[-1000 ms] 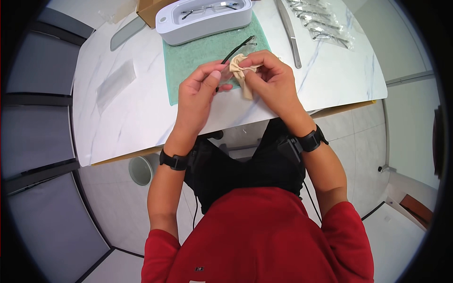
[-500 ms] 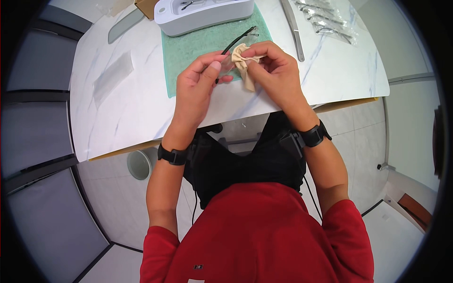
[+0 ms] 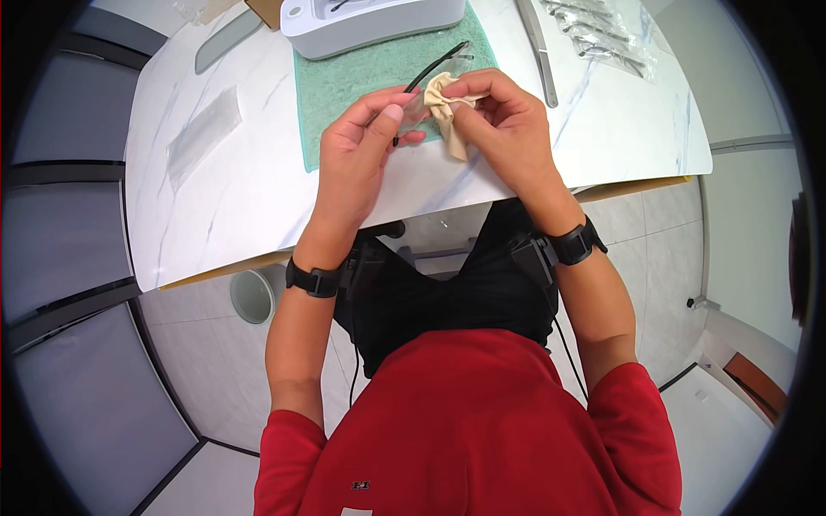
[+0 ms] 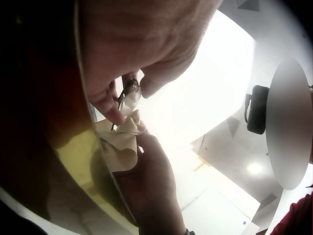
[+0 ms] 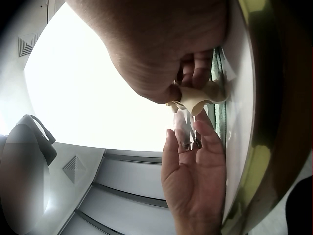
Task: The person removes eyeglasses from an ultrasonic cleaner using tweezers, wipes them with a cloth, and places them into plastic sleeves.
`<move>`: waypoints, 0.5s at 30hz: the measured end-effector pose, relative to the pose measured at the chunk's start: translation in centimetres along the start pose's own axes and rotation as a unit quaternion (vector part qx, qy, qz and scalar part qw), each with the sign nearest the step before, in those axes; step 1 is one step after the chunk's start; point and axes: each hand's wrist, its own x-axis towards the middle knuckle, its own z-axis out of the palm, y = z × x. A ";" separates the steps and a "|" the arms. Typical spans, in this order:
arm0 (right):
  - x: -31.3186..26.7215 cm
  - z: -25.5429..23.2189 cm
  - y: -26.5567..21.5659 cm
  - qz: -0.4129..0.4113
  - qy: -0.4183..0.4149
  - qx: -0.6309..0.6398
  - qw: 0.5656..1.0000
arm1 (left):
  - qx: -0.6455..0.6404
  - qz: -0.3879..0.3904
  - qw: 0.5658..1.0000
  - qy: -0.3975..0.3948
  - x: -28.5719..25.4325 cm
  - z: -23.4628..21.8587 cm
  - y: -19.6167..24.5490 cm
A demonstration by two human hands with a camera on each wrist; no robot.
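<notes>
My left hand (image 3: 354,150) pinches a pair of eyeglasses (image 3: 437,65) between thumb and fingers, over the front part of a green towel (image 3: 361,77). One black temple points away to the upper right. A beige cloth (image 3: 456,142) is bunched in my right hand (image 3: 514,133), folded around the far lens, with a loose end hanging down. The right wrist view shows the clear lens (image 5: 182,125) between the cloth and the left fingers. In the left wrist view the cloth (image 4: 121,149) covers part of the glasses just below the left fingertips.
A white ultrasonic cleaner (image 3: 370,30) stands on the towel's far part. To the right lie metal tweezers (image 3: 540,56) and several bagged glasses (image 3: 602,39). A clear plastic sleeve (image 3: 203,138) and a grey case-like piece (image 3: 228,41) lie left. A bin (image 3: 252,297) stands on the floor.
Both hands keep their holds, with the cloth still around the lens and only slight finger movement. The table and its objects have shifted a little upward in the head view.
</notes>
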 end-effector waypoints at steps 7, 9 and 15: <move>0.0 0.0 0.1 -0.003 0.001 -0.006 1.000 | -0.004 0.007 1.000 -0.002 0.1 -0.1 -0.2; 0.0 0.0 0.1 -0.003 0.001 -0.001 1.000 | -0.007 0.006 1.000 -0.004 0.1 -0.1 -0.1; 0.0 0.1 0.0 -0.001 0.003 0.005 1.000 | -0.002 0.007 1.000 -0.004 0.0 -0.1 -0.1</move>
